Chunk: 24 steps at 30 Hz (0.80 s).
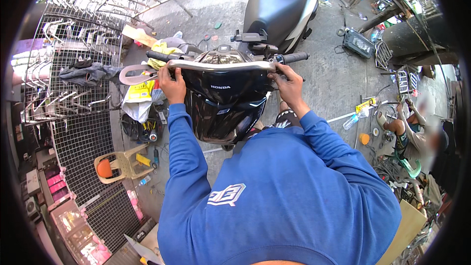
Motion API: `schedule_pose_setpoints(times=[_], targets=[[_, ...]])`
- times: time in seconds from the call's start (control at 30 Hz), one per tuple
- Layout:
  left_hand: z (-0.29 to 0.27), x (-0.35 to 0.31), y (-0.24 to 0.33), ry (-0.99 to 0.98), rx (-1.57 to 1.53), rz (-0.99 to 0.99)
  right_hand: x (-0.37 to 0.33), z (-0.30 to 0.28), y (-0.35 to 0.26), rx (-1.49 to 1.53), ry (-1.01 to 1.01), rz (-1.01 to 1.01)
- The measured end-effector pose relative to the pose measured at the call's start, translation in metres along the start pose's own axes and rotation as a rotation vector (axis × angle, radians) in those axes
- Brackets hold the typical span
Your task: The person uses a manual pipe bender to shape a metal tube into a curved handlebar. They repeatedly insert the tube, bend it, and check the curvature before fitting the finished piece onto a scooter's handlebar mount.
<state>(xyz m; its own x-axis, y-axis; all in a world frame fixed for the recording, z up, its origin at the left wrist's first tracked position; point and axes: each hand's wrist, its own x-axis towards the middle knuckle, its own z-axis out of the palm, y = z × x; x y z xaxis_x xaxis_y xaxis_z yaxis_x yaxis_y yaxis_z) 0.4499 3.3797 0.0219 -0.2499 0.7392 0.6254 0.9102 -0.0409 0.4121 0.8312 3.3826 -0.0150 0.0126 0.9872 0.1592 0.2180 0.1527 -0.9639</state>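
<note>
A scooter's glossy black front panel (223, 105) stands before me. A pale grey flexible strip (221, 65) runs across the panel's top edge, and its far left end bends into a loose loop. My left hand (173, 86) pinches the strip at the panel's left top corner. At the right top corner my right hand (288, 86) is closed on the strip near its other end. Beyond them are the handlebar grips (296, 58), a phone mount (248, 36) and the scooter's dark seat (280, 2).
To the left stand wire-mesh racks (88, 152) with metal bars and a beige plastic chair (125, 166). Another person (414, 132) sits low at the right among tools and scrap. A clear bottle (351, 121) and a black case (362, 44) lie on the concrete floor.
</note>
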Motion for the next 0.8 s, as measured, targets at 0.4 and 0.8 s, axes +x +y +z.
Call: schedule_pose_setpoints(times=[0.4,0.8], targets=[[-0.013,0.002,0.042,0.254,0.001,-0.010,0.020,-0.033,-0.012,-0.001,-0.115,-0.279],[-0.015,-0.039,0.191,0.186,-0.540,0.514,-0.052,-0.174,-0.068,0.923,0.232,0.220]])
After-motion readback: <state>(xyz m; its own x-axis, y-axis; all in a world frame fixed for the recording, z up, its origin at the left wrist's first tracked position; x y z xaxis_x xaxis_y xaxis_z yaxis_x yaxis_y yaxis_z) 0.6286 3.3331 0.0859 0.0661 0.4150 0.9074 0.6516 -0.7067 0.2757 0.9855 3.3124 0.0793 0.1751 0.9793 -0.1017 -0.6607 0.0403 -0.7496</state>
